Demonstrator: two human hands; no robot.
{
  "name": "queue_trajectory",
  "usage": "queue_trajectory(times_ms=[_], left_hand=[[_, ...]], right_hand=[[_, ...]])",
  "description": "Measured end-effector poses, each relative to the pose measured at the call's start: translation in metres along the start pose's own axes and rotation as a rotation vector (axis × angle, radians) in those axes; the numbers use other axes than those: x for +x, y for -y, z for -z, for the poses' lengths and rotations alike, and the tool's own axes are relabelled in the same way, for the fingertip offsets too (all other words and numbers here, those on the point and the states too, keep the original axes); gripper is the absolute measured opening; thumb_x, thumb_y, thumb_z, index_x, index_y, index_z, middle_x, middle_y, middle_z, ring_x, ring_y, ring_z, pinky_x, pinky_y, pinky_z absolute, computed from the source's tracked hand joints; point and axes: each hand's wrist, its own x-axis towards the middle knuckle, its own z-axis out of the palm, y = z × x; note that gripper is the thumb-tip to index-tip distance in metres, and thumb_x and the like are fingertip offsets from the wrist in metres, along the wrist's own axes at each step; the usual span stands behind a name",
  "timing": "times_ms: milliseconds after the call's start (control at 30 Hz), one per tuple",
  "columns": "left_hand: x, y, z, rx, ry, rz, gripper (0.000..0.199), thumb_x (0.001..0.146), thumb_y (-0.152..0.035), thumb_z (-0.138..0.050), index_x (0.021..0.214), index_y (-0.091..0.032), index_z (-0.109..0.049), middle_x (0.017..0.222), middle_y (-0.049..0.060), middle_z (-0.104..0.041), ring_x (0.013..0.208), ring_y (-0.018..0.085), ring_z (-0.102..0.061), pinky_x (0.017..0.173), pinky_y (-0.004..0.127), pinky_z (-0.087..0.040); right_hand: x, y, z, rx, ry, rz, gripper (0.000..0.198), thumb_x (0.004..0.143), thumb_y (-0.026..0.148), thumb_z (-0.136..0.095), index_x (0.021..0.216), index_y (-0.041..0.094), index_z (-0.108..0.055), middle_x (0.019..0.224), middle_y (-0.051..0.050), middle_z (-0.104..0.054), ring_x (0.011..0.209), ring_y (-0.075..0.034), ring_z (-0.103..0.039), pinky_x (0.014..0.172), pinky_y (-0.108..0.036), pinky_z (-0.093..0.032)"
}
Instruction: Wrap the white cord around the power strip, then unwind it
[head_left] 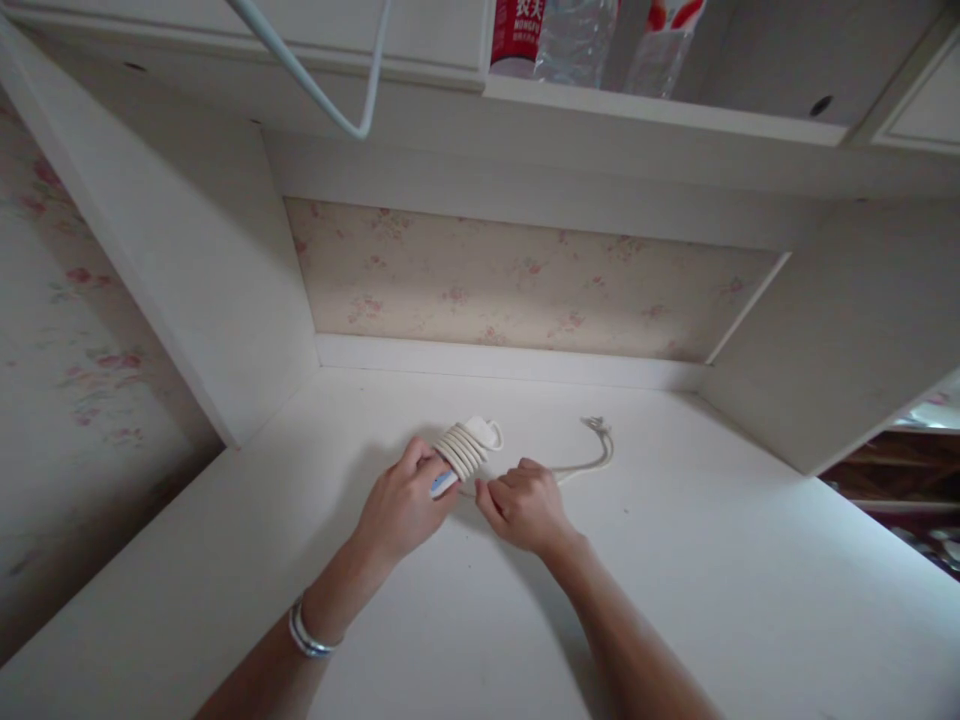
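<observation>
My left hand (405,500) is closed around a white handle with a blue patch (442,484), held tilted just above the white desktop. Several turns of cream cord (461,452) are wound side by side round the handle. A small loop of cord shows by its white far end (480,430). To its right, my right hand (525,505) is curled shut on the same cord. From behind that hand, the loose cord (592,465) curves over the desk to a bunched end (594,424). The fingertips of both hands are partly hidden.
A white desktop (465,640) lies under both hands, with side panels (187,230) left and right. Overhead, a shelf (660,115) holds a red-labelled container (517,30) and clear plastic bottles (576,45). A pale bent rod (315,95) hangs at upper left.
</observation>
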Motion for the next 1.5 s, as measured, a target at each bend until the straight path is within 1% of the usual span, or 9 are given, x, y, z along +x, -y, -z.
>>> queue_trajectory(times_ms=[200,300,600,700,867,1100,1167,1267,1500], left_hand=[[-0.007,-0.016,-0.010,-0.043,0.168,-0.054,0.004,0.077,-0.022,-0.057,0.080,-0.021,-0.059,0.091,0.002,-0.052,0.072,0.013,-0.058,0.067,0.025,-0.050],[-0.010,-0.022,-0.013,-0.093,0.247,-0.076,0.003,0.075,-0.020,-0.057,0.078,-0.021,-0.058,0.092,0.001,-0.052,0.074,0.013,-0.058,0.069,0.026,-0.049],[-0.011,-0.019,-0.006,-0.092,0.502,-0.053,0.027,0.067,-0.019,-0.060,0.093,-0.023,-0.055,0.101,0.001,-0.053,0.080,0.016,-0.059,0.071,0.027,-0.046],[-0.011,-0.017,-0.009,-0.126,0.523,-0.014,0.025,0.067,-0.019,-0.060,0.091,-0.024,-0.056,0.100,0.000,-0.055,0.079,0.016,-0.059,0.073,0.027,-0.045],[-0.012,-0.015,-0.016,-0.138,0.479,0.029,0.028,0.068,-0.021,-0.060,0.095,-0.025,-0.056,0.105,0.000,-0.054,0.081,0.016,-0.060,0.073,0.027,-0.045],[-0.015,-0.015,-0.021,-0.052,0.447,0.007,0.014,0.073,-0.020,-0.056,0.087,-0.022,-0.058,0.100,0.001,-0.056,0.075,0.015,-0.061,0.069,0.026,-0.046],[-0.015,-0.013,-0.022,-0.034,0.443,-0.020,0.011,0.075,-0.019,-0.055,0.084,-0.021,-0.059,0.097,0.002,-0.058,0.077,0.016,-0.061,0.070,0.026,-0.046],[-0.014,-0.009,-0.020,-0.054,0.449,-0.147,0.016,0.076,-0.018,-0.056,0.091,-0.023,-0.061,0.098,0.002,-0.061,0.089,0.019,-0.060,0.079,0.029,-0.046],[-0.017,-0.016,-0.007,-0.171,0.462,-0.410,0.019,0.073,-0.019,-0.064,0.091,-0.024,-0.063,0.096,-0.001,-0.063,0.085,0.017,-0.060,0.075,0.027,-0.046]], right_hand=[[0.000,-0.004,0.011,-0.032,-0.168,0.015,0.035,0.086,0.020,-0.052,0.051,0.018,-0.051,0.045,0.001,-0.054,0.048,-0.010,-0.044,0.060,-0.032,-0.024],[0.001,-0.004,0.014,-0.025,-0.164,0.022,0.034,0.086,0.020,-0.052,0.052,0.019,-0.051,0.046,0.001,-0.053,0.050,-0.011,-0.044,0.062,-0.032,-0.025],[-0.001,-0.009,0.009,0.008,-0.121,0.010,0.037,0.087,0.021,-0.051,0.050,0.019,-0.051,0.045,0.001,-0.053,0.051,-0.010,-0.043,0.064,-0.033,-0.026],[-0.001,-0.013,0.007,-0.001,-0.152,-0.002,0.039,0.087,0.020,-0.052,0.048,0.018,-0.050,0.043,0.002,-0.052,0.049,-0.010,-0.042,0.062,-0.032,-0.026],[-0.001,-0.013,0.009,-0.008,-0.204,0.004,0.039,0.085,0.018,-0.054,0.046,0.017,-0.048,0.041,0.002,-0.049,0.047,-0.009,-0.038,0.060,-0.031,-0.024],[0.006,0.011,0.011,0.007,-0.227,0.200,0.038,0.084,0.019,-0.054,0.047,0.018,-0.046,0.041,0.003,-0.047,0.048,-0.010,-0.038,0.057,-0.031,-0.021],[0.013,0.012,0.012,0.002,-0.197,0.251,0.040,0.085,0.020,-0.052,0.046,0.018,-0.047,0.040,0.003,-0.046,0.047,-0.010,-0.037,0.057,-0.031,-0.020],[0.028,0.002,0.014,-0.012,-0.101,0.271,0.043,0.087,0.023,-0.048,0.045,0.018,-0.050,0.038,0.002,-0.045,0.044,-0.010,-0.037,0.059,-0.030,-0.023],[0.061,-0.028,0.017,-0.039,0.201,0.139,0.048,0.091,0.033,-0.042,0.050,0.018,-0.061,0.046,-0.002,-0.056,0.045,-0.011,-0.043,0.066,-0.029,-0.031]])
